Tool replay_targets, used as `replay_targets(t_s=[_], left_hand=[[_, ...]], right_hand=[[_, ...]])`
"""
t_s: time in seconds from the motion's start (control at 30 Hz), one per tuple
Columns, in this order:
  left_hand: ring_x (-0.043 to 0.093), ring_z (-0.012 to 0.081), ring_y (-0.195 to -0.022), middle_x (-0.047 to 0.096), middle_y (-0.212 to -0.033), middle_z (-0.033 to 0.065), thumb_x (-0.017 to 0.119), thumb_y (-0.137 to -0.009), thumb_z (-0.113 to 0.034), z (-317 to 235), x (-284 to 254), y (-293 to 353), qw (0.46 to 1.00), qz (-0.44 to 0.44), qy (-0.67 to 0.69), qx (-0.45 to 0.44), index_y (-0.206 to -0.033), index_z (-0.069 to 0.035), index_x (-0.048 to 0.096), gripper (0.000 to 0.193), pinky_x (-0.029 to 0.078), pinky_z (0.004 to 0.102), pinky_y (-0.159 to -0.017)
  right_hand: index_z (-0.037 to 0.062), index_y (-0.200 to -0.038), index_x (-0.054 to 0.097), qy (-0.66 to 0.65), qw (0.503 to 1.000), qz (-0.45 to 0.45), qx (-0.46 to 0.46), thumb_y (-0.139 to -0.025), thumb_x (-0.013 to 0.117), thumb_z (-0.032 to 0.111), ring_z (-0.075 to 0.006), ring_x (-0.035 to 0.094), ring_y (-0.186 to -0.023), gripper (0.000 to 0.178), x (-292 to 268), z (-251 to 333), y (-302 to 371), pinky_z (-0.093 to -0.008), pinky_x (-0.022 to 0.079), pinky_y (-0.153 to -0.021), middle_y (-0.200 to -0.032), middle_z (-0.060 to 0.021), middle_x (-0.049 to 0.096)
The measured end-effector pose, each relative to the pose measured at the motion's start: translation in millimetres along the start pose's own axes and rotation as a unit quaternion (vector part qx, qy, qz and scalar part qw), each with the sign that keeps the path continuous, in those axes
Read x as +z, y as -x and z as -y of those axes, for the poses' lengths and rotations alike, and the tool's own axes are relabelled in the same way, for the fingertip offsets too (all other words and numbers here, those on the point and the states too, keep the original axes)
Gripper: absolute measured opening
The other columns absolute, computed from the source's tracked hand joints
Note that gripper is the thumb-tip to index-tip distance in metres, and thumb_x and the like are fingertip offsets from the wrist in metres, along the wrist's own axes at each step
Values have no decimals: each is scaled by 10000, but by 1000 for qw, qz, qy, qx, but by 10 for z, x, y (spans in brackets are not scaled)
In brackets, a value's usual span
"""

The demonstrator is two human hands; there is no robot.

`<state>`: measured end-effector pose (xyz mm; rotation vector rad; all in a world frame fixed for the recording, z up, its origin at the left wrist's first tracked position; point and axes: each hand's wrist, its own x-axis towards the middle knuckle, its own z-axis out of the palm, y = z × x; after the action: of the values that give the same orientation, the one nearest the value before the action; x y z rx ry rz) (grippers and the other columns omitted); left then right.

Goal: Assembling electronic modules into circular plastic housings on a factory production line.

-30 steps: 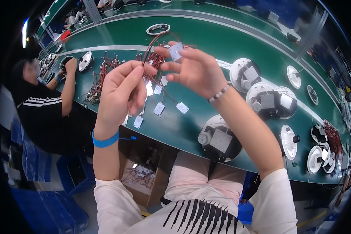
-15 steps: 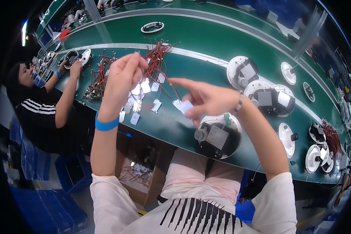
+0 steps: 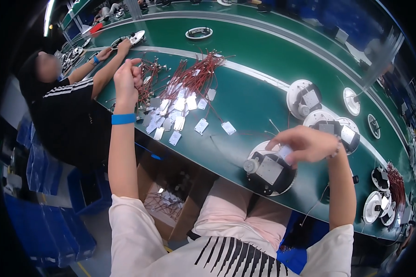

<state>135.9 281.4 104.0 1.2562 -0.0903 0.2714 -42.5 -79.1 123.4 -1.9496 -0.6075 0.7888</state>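
My right hand point(image 3: 309, 144) pinches a small white wired plate point(image 3: 285, 153) between thumb and fingers, just over the nearest round lamp body point(image 3: 267, 170). That lamp body is black and white, with a pale square plate and a round white part on it. My left hand point(image 3: 127, 82) is raised with curled fingers beside the heap; whatever may be inside them is hidden. Below and right of it, a heap of small white plates point(image 3: 180, 104) with red wires point(image 3: 198, 74) spreads over the green table. Two plates, one of them a loose plate point(image 3: 228, 128), lie apart from the heap.
More lamp bodies point(image 3: 305, 99) stand at the right, beside a bundle of red wires point(image 3: 395, 184). A white ring point(image 3: 199, 33) lies at the back. A co-worker point(image 3: 69, 97) handles a lamp part at the left. Below the table edge is a cardboard box point(image 3: 189, 210) with wired pieces.
My right hand has moved right with the white plate, from beside the heap to over the near lamp body. My left hand has shifted left. The co-worker's hands reach farther forward.
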Motion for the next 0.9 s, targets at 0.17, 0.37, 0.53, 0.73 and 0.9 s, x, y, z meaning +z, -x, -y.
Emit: replay_targets(t_s=[0.17,0.37,0.53,0.73,0.9], left_hand=[[285,37,-427,368,-555,-31,369,-883,-192,-4,40,156,998,47,26,-40,-949,11,485,243,200,182,-381],[297,36,-414,390,-549,-33,395,-870,-207,228,537,589,960,195,8,-200,-953,-6,511,246,214,174,-361],[385,53,-363,456,-498,3,373,-886,-220,269,868,1112,936,313,-44,-153,-928,-3,523,267,287,160,-336],[512,88,-437,538,-540,50,399,-872,-149,178,1511,1825,884,451,-80,-95,-830,21,532,220,389,193,-405],[585,206,-766,607,-796,109,484,-788,-89,425,1666,1619,814,548,-137,134,-918,7,562,179,445,289,-685]], right_hand=[[-35,-1027,491,-84,979,-170,-78,-741,528,39,-92,539,-541,298,-102,-22,-408,-220,460,-502,-693,-42,535],[-42,-846,589,304,891,-338,19,-727,583,270,-214,582,-646,334,-212,-66,-1286,-321,453,-589,-689,-140,595],[-7,-818,624,-27,932,-359,41,-804,497,403,-90,508,-595,429,-88,66,-795,-227,427,-545,-663,-41,576],[-32,-884,599,-195,881,-425,-77,-804,544,209,-112,556,-676,261,385,251,-243,-201,429,-567,-741,-73,598],[-16,-842,574,-265,660,-609,-352,-852,457,132,-40,456,-465,189,576,198,244,-179,370,-413,-627,-8,546]])
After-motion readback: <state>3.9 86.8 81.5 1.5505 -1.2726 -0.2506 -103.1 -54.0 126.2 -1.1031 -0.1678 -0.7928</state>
